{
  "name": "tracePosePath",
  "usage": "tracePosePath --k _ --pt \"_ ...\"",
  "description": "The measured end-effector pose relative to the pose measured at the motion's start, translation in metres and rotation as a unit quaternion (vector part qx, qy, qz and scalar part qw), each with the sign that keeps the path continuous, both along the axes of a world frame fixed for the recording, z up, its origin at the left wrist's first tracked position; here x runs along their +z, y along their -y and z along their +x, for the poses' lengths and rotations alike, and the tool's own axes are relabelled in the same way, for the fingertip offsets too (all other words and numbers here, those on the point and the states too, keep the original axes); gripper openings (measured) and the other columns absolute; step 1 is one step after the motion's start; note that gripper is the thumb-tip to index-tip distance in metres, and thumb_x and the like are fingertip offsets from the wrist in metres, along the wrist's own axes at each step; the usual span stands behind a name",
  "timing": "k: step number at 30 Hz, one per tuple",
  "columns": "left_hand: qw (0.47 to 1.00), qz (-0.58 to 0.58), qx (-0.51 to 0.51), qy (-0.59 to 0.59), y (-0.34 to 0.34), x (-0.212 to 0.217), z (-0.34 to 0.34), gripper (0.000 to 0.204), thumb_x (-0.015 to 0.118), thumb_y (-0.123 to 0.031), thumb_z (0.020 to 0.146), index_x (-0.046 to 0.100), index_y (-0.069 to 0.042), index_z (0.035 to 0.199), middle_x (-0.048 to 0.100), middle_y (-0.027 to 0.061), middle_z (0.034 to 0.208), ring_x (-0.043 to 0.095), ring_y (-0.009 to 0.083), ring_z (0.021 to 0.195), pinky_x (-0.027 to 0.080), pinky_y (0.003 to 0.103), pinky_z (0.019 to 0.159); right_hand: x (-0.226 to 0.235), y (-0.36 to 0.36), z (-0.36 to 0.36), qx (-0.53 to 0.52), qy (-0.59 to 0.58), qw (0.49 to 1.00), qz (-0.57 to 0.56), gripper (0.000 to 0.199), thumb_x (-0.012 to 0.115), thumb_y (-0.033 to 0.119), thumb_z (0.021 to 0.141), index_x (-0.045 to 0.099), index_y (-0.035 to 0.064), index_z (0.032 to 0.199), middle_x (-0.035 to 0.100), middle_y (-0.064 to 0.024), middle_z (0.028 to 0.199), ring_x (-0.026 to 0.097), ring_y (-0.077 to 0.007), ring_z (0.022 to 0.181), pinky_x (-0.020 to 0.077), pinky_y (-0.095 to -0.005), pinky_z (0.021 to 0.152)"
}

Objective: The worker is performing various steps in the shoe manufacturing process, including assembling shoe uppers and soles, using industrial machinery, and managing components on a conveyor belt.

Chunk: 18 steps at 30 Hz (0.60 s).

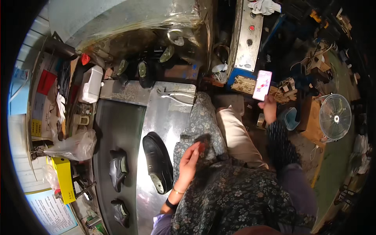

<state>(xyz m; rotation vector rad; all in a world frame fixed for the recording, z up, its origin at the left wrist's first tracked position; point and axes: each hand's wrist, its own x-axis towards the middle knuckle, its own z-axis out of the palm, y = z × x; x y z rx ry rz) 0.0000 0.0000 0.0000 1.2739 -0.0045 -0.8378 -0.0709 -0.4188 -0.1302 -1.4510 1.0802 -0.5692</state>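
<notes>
Holding a phone (262, 85), right hand (269, 109); left hand (190, 158) on floral cloth (203, 125).

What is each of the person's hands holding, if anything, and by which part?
The right hand holds a pink phone by its lower end. The left hand holds nothing; it rests open on the flowered clothing beside the black shoe.

Three black shoes (157, 162) on the metal bench, one phone (262, 85), one fan (335, 116), one yellow box (65, 178)
</notes>
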Motion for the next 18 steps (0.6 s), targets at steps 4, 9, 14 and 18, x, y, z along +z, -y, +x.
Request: tracePosePath --k 4,9,14,18 --pt "0.96 0.158 0.016 0.229 -0.034 0.024 -0.004 0.034 0.062 -0.014 0.095 0.057 0.001 0.125 0.063 0.0183 0.123 0.059 0.0263 0.116 0.042 0.037 0.104 -0.106 0.14 0.028 -0.027 -0.213 0.947 -0.239 0.026 0.056 0.025 0.091 0.067 0.002 0.093 0.068 -0.0214 0.089 0.066 -0.0346 0.078 0.0533 -0.0458 0.067" --pt "0.753 0.426 0.097 0.492 -0.103 0.043 -0.009 0.034 0.067 -0.003 0.083 0.06 0.004 0.115 0.063 0.0229 0.117 0.058 0.0417 0.113 0.044 0.047 0.1 -0.153 0.244 0.077 0.284 -0.368 0.743 -0.481 0.033 0.064 0.038 0.081 0.07 0.0078 0.094 0.069 -0.0182 0.099 0.065 -0.0369 0.087 0.0527 -0.047 0.076" --pt "0.753 0.606 0.061 0.249 -0.159 0.033 -0.03 0.095 0.087 -0.035 0.071 0.038 0.007 0.14 0.055 0.0261 0.132 0.054 0.0359 0.123 0.042 0.04 0.104 -0.178 0.212 0.097 0.052 -0.14 0.979 -0.137 0.04 0.062 0.03 0.087 0.064 -0.001 0.112 0.065 -0.0252 0.105 0.063 -0.0416 0.095 0.0517 -0.0467 0.084" --pt "0.849 0.499 0.067 0.164 -0.171 0.013 -0.027 0.092 0.087 -0.031 0.069 0.039 0.0 0.141 0.064 0.0208 0.119 0.062 0.0302 0.112 0.047 0.036 0.098 -0.118 0.076 0.087 0.156 -0.088 0.877 -0.445 0.033 0.063 0.01 0.087 0.062 -0.0024 0.118 0.063 -0.0215 0.119 0.061 -0.0384 0.103 0.0475 -0.0437 0.093"
